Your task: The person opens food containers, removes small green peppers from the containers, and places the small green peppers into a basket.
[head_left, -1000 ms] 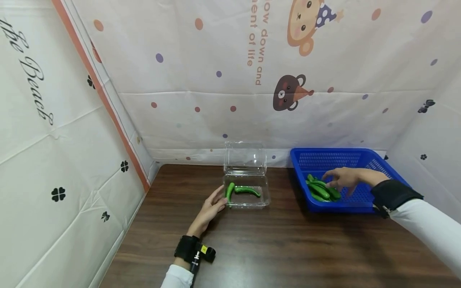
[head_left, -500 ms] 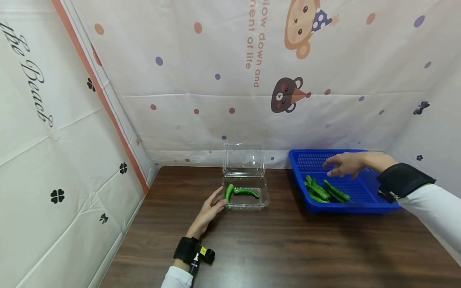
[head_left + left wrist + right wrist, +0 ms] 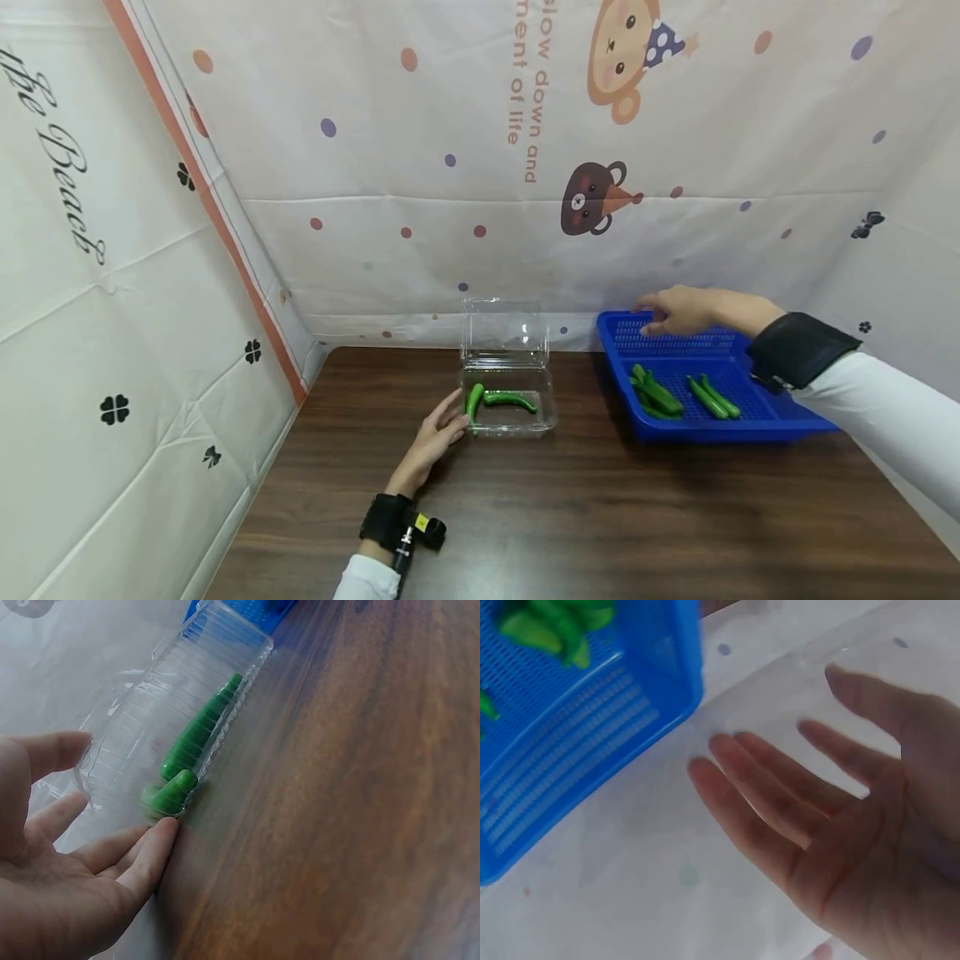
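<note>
Green peppers (image 3: 663, 398) lie in the blue basket (image 3: 720, 432); two more sit in the clear container (image 3: 517, 430) on the counter (image 3: 570, 517). We'd do well to pinch one mid-body, gently. Our right hand (image 3: 678, 312), fingers loosely spread, holds nothing near the basket's far rim; our left hand (image 3: 429, 442), fingers relaxed, touches the container.

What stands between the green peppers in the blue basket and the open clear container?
The blue basket's left wall, beside the green peppers, then the clear container's right wall. The raised lid stands behind, not between.
</note>
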### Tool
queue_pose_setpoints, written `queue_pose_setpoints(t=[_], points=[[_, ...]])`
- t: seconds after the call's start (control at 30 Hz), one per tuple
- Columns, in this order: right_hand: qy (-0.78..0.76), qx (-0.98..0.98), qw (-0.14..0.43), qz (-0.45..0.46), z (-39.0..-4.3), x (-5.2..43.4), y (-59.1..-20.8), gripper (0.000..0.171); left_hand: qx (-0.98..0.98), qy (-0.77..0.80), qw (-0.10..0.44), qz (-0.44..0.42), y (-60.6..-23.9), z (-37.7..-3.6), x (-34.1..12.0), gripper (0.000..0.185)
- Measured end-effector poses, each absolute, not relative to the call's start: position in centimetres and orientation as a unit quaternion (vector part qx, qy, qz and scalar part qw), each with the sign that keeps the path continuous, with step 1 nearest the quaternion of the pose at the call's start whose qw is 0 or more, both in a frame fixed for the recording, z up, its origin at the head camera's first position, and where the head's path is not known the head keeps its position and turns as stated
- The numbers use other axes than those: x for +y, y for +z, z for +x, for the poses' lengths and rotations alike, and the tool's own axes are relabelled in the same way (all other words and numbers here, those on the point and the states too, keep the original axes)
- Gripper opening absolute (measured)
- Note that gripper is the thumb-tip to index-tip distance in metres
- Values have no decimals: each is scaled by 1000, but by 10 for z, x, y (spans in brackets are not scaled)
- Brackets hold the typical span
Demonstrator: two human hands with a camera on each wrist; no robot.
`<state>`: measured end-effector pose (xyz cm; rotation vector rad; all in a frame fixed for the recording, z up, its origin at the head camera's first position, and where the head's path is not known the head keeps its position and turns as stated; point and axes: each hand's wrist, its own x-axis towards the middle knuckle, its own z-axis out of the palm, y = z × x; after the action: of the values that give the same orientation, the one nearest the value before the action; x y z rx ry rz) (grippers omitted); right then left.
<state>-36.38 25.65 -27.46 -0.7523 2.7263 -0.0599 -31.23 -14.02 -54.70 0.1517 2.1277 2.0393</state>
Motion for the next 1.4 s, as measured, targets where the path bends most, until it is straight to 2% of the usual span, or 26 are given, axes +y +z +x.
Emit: queue_pose_setpoints(t=[0.3,0.47,0.77,1.4], points=[[-51,955,-5,-291,-366,237,-277,51,720,686,94,52,-546,-316,-139,62],[-61,953,-59,-290,-362,226,-281,54,719,686,97,54,-548,-316,-140,62],[-109,943,-109,-295,-362,206,-295,52,723,682,98,49,-547,-315,-140,62],[-176,920,-135,-324,-357,152,-338,52,724,681,94,56,-547,-314,-139,64]])
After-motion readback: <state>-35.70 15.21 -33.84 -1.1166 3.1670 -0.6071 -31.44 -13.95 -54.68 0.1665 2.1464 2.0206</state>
